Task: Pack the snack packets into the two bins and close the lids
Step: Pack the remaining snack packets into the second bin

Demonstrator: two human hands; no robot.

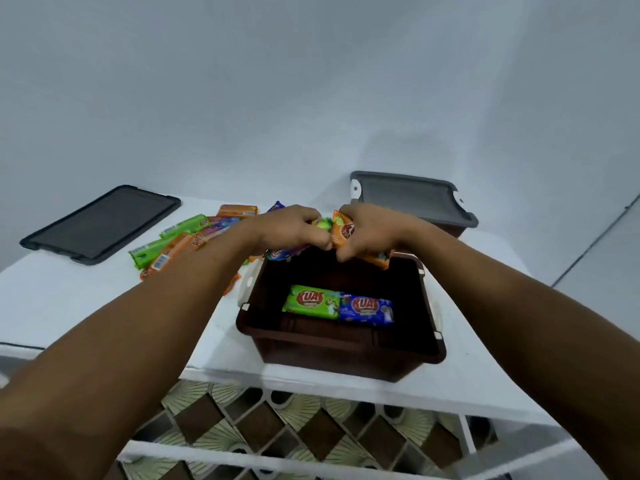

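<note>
An open brown bin (346, 355) stands at the table's near edge with a green packet (311, 301) and a blue packet (367, 309) lying flat inside. Just above its far rim, my left hand (287, 226) grips a blue packet (282, 252) and my right hand (369, 232) grips an orange packet (343, 233). A green packet (324, 223) peeks out between the two hands. A pile of loose green, orange and blue packets (183, 242) lies on the table to the left. A second bin (415, 199) with its grey lid on stands at the back right.
A loose grey lid (100, 225) lies flat at the back left of the white table (69, 299). A white wall rises right behind the table. Below the table's front edge, a patterned tile floor shows through a white frame.
</note>
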